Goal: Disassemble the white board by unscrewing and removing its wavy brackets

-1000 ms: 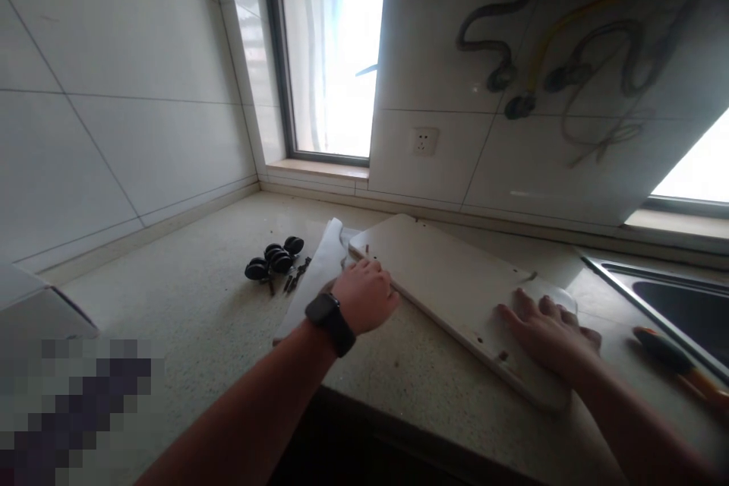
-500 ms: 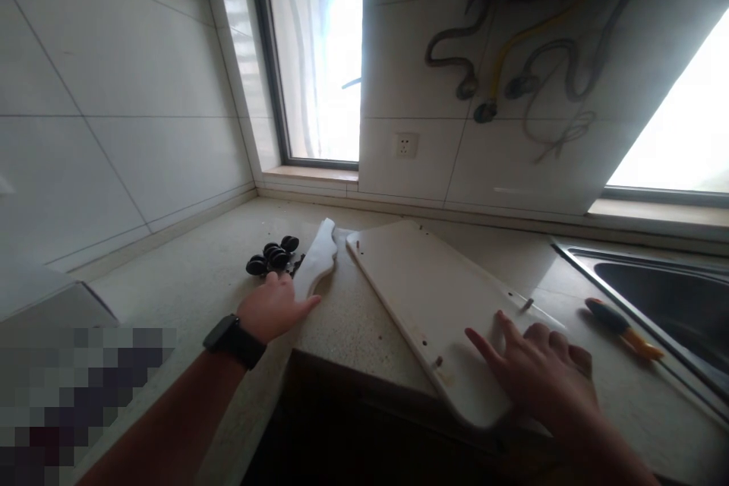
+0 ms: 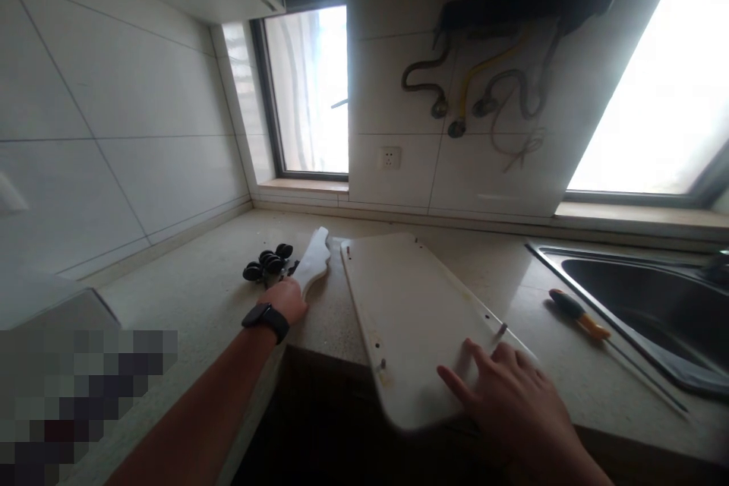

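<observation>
My left hand (image 3: 286,300) grips the white wavy-edged panel (image 3: 314,262). My right hand (image 3: 509,395) lies open on the cream round-cornered board (image 3: 421,304), seemingly steadying it.

On the bench (image 3: 190,300), the casters (image 3: 269,262) lie left of the wavy-edged piece (image 3: 314,262). Right of that piece lies the board (image 3: 415,304), its near end jutting past the bench's front edge. Farther right, a screwdriver (image 3: 581,317) lies between the board and the sink (image 3: 643,311), set into the bench's right part.
</observation>
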A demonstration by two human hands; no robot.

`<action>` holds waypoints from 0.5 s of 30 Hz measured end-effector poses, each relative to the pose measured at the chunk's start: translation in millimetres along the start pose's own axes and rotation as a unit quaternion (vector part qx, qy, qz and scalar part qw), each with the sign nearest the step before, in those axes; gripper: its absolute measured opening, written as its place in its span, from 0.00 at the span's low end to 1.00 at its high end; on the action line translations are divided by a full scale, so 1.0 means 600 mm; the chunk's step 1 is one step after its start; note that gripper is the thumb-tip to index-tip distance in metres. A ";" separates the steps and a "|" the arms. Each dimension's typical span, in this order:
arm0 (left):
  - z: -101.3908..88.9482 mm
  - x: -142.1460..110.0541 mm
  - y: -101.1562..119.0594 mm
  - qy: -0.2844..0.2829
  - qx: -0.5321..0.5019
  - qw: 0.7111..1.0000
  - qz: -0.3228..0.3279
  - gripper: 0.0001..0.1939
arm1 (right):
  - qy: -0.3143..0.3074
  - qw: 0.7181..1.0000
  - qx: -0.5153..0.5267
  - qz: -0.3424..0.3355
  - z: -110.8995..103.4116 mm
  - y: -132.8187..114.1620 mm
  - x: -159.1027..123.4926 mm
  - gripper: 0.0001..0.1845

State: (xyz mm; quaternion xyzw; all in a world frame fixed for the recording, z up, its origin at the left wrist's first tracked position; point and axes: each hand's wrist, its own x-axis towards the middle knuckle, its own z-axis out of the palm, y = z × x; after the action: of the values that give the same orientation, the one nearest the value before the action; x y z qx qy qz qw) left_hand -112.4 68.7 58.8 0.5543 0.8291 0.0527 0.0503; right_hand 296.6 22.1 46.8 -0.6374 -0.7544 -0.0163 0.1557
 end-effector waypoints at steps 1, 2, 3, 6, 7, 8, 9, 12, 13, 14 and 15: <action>0.000 -0.001 0.000 0.000 -0.006 1.000 -0.001 0.23 | 0.000 1.000 -0.007 0.002 -0.003 0.008 -0.003 0.36; -0.002 -0.001 -0.001 0.001 -0.014 1.000 -0.002 0.22 | 0.010 1.000 -0.015 0.007 -0.005 0.021 -0.005 0.37; -0.004 -0.002 -0.003 0.001 -0.024 1.000 -0.003 0.21 | 0.032 0.999 -0.020 0.014 -0.006 0.038 -0.006 0.38; -0.019 -0.004 -0.012 -0.007 -0.069 0.998 -0.002 0.20 | 0.126 0.991 -0.016 0.044 0.006 0.104 -0.003 0.47; -0.025 -0.004 -0.015 -0.014 -0.093 0.996 0.001 0.19 | 0.119 0.991 0.007 0.058 0.014 0.127 -0.001 0.53; -0.033 -0.004 -0.018 -0.023 -0.120 0.992 0.005 0.19 | 0.084 0.994 0.039 0.065 0.024 0.146 -0.001 0.58; -0.040 -0.005 -0.019 -0.034 -0.151 0.988 0.010 0.19 | 0.038 0.995 0.066 0.063 0.035 0.162 0.000 0.61; -0.060 -0.007 -0.018 -0.059 -0.242 0.968 0.017 0.20 | -0.022 0.994 0.097 0.043 0.061 0.180 -0.006 0.59; -0.066 -0.009 -0.015 -0.064 -0.264 0.962 0.017 0.21 | -0.017 0.995 0.092 0.042 0.066 0.176 -0.010 0.58; -0.071 -0.011 -0.011 -0.068 -0.284 0.956 0.016 0.21 | -0.007 0.995 0.083 0.045 0.069 0.168 -0.015 0.58; -0.076 -0.013 -0.005 -0.074 -0.307 0.949 0.015 0.22 | 0.004 0.996 0.073 0.049 0.071 0.157 -0.022 0.58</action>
State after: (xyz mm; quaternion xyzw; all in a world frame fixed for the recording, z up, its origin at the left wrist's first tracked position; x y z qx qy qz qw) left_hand -118.6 58.6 103.5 0.5266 0.7584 0.2639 0.2789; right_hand 380.5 36.5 -13.4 -0.6609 -0.7206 0.0438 0.2051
